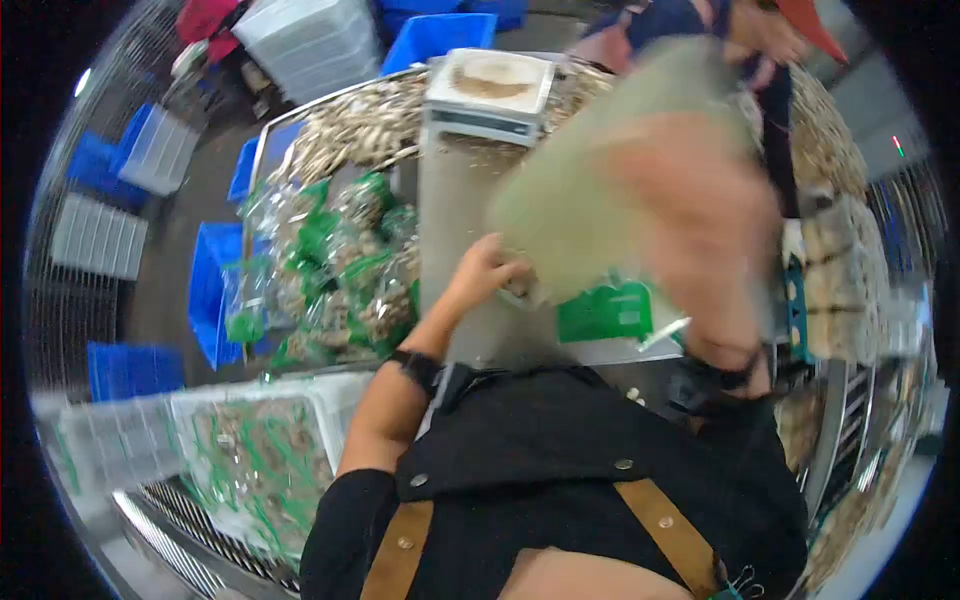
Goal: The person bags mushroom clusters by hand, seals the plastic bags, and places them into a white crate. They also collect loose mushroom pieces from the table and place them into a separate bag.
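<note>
My left hand (487,272) is over the steel table (455,200), its fingers curled at the lower left edge of a large pale translucent sheet or bag (570,200); what they pinch is too small to make out. My right hand (690,220) is smeared by motion in front of the right part of that pale sheet, and its fingers cannot be made out. Between the hands, near my body, lies a green plastic piece (605,311). A white scale (490,90) stands at the far side of the table.
Filled clear and green bags (335,270) pile up on the left, beside loose mushrooms (355,130). A white crate (265,455) of bags stands at lower left. Blue bins (212,290) stand beyond. Another person (660,25) is across the table, at upper right.
</note>
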Tool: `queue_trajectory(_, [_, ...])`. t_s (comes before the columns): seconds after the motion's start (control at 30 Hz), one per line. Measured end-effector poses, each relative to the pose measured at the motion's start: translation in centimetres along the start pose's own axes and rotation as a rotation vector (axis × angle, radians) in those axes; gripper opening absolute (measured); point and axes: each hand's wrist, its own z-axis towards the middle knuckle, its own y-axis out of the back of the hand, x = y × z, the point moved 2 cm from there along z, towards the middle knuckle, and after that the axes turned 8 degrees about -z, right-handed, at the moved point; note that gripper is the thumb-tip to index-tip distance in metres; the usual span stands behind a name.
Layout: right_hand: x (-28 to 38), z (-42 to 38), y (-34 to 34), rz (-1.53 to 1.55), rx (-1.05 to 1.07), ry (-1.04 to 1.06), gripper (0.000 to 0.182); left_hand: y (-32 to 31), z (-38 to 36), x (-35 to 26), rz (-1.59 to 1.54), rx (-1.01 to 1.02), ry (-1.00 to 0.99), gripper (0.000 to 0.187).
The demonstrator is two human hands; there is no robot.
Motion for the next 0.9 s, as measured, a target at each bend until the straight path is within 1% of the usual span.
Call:
queue_trajectory(0.03, [1.0,0.5,2.1,-0.008,-0.150,0.034,0.021,-1.1,0.0,1.4,-0.200,-0.113,-0.019,0.035])
queue_trajectory(0.07, [1.6,0.0,2.9,-0.052,-0.275,0.065,0.023,-1.6,0.2,2.7,-0.395,-0.249,-0.052,0.031])
queue_trajectory(0.1, [1.9,-0.4,3.2,-0.091,-0.380,0.088,0.026,-1.1,-0.7,2.4,-0.481,-0.279,-0.058,0.029])
queue_trajectory(0.13, [1.9,-1.0,2.3,-0.129,-0.423,0.078,0.028,0.0,-2.0,2.4,-0.566,-0.327,-0.070,0.029])
queue_trajectory(0.17, [1.4,-1.8,0.5,-0.186,-0.363,0.021,0.031,0.8,-3.3,2.9,-0.778,-0.412,-0.110,0.022])
queue_trajectory(0.2, [0.1,-3.1,-2.3,-0.263,-0.191,-0.048,0.034,2.2,-5.5,3.9,-0.988,-0.494,-0.175,0.017])
queue_trajectory(0.23, [-1.7,-4.8,-5.7,-0.320,0.028,-0.079,0.037,4.5,-9.4,4.3,-0.982,-0.625,-0.186,0.017])
queue_trajectory(0.3, [-11.9,-13.9,-17.1,-0.389,0.554,0.011,0.047,8.1,-18.2,1.5,-0.502,-0.981,-0.299,0.017])
queue_trajectory(0.37, [-4.7,-14.5,-22.9,0.025,0.521,0.023,0.062,11.5,-27.9,-1.5,-1.227,-1.122,-0.442,0.016])
queue_trajectory(0.4, [-2.8,-16.2,-25.6,-0.163,0.915,-0.009,0.068,12.1,-34.1,-4.2,-1.207,-1.244,-0.370,0.020])
queue_trajectory(0.43, [-1.9,-18.4,-27.7,-0.374,1.298,-0.045,0.074,13.6,-39.1,-0.7,-1.275,-1.325,-0.648,0.024])
queue_trajectory(0.47, [-1.4,-20.3,-29.3,-0.366,1.292,-0.024,0.074,14.2,-45.0,-0.7,-0.969,-1.270,-0.849,0.027])
queue_trajectory(0.5, [-1.7,-22.7,-30.3,-0.344,1.339,-0.003,0.080,14.6,-49.0,-4.5,-0.806,-1.508,-0.773,0.028])
queue_trajectory(0.53, [-1.8,-23.9,-31.1,-0.323,1.388,0.012,0.086,15.0,-54.3,-3.9,-0.865,-1.546,-0.859,0.024])
queue_trajectory(0.57, [-1.5,-23.8,-31.3,-0.317,1.388,0.019,0.086,15.7,-59.9,-2.2,-0.818,-1.691,-0.734,0.026])
queue_trajectory(0.6, [-1.5,-23.6,-31.2,-0.293,1.395,-0.022,0.086,15.6,-63.3,-2.8,-0.448,-1.728,-0.584,0.026])
queue_trajectory(0.63, [-1.4,-23.4,-31.1,-0.273,1.405,-0.069,0.087,16.0,-67.2,-1.4,-0.701,-1.726,-0.724,0.022])
queue_trajectory(0.7, [-1.9,-23.5,-31.2,-0.287,1.401,-0.054,0.087,16.3,-68.6,-2.4,-0.544,-1.921,-0.538,0.017])
queue_trajectory(0.73, [-2.3,-23.3,-31.3,-0.304,1.396,-0.031,0.087,16.8,-70.2,-0.1,-0.555,-1.918,-0.539,0.017])
queue_trajectory(0.8, [-3.2,-23.2,-31.7,-0.271,1.368,-0.049,0.086,17.6,-74.0,8.2,-0.395,-1.942,-0.297,0.017])
queue_trajectory(0.83, [-3.4,-23.3,-31.8,-0.227,1.335,-0.065,0.085,17.3,-74.4,11.8,-0.524,-2.110,-0.149,0.019])
queue_trajectory(0.87, [-3.2,-23.1,-31.7,-0.237,1.344,-0.061,0.085,16.4,-74.7,15.6,-0.345,-2.154,0.071,0.021])
queue_trajectory(0.9, [-2.9,-22.5,-31.8,-0.227,1.363,-0.147,0.082,15.3,-73.1,16.1,-0.398,-2.149,0.216,0.030])
